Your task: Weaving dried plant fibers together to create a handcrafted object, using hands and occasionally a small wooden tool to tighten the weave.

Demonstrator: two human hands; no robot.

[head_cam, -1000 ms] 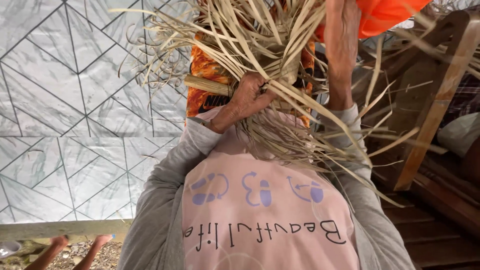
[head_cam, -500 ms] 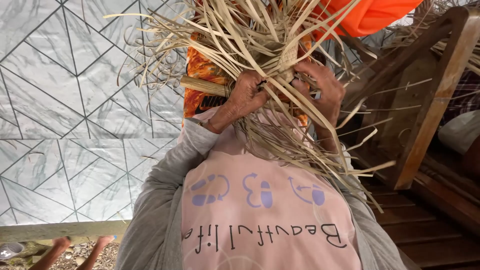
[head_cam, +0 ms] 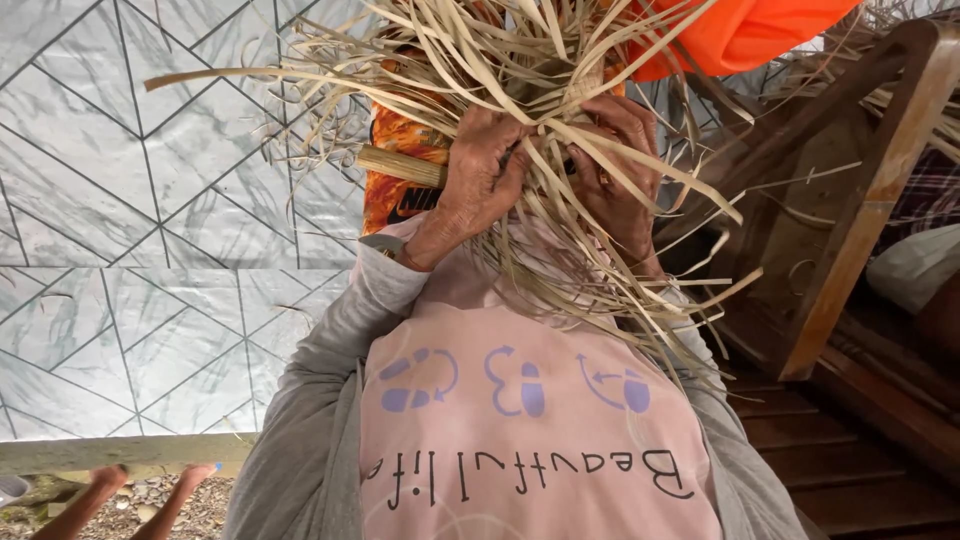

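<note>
The tangled bundle of pale dried straw strips sits in front of your chest, above your pink printed shirt. Your left hand is clenched around its strands, beside a bamboo stick. Your right hand pinches strips just beside it. The grey patterned floor tiles lie left of the bundle, the brown wooden frame right.

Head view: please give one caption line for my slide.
Left hand and right hand grip tangled pale dried leaf strips.

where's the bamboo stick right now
In the head view the bamboo stick pokes out to the left of the left hand, which grips it at upper centre among the dried straw strips, against the orange patterned cloth.
</note>
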